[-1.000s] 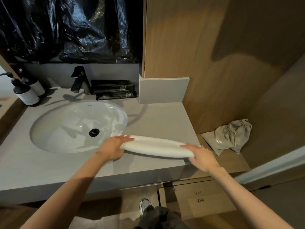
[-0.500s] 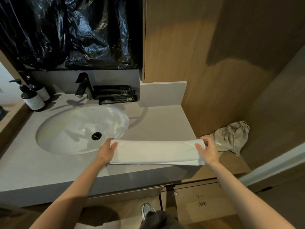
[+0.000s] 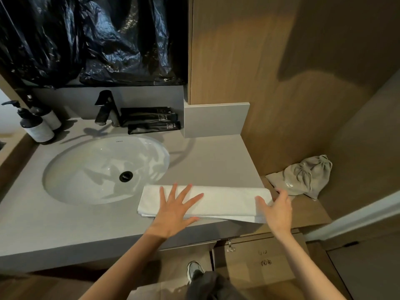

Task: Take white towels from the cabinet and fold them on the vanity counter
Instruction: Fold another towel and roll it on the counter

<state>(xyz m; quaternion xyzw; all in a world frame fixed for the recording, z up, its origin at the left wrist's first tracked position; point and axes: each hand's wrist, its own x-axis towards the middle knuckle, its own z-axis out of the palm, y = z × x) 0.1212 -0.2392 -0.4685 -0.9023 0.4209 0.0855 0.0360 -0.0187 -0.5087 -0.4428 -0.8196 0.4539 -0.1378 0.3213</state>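
A white towel (image 3: pixel 225 202), folded into a long flat strip, lies on the grey vanity counter (image 3: pixel 75 224) right of the sink, with its right end reaching past the counter's edge. My left hand (image 3: pixel 175 211) lies flat on the towel's left half with the fingers spread wide. My right hand (image 3: pixel 275 211) rests at the towel's right end with straight fingers, thumb on top of the cloth. Neither hand grips the cloth.
A white oval sink (image 3: pixel 104 167) with a black drain fills the counter's left. Behind it stand a black tap (image 3: pixel 107 109), black tubes (image 3: pixel 149 120) and two pump bottles (image 3: pixel 36 124). A beige drawstring bag (image 3: pixel 303 178) lies on the lower wooden shelf at right. Black plastic sheeting (image 3: pixel 93 40) hangs above.
The towel went from a rolled-looking bundle held at both ends to a flat strip on the counter. Both hands let go of its ends; my left hand moved onto it, fingers spread.
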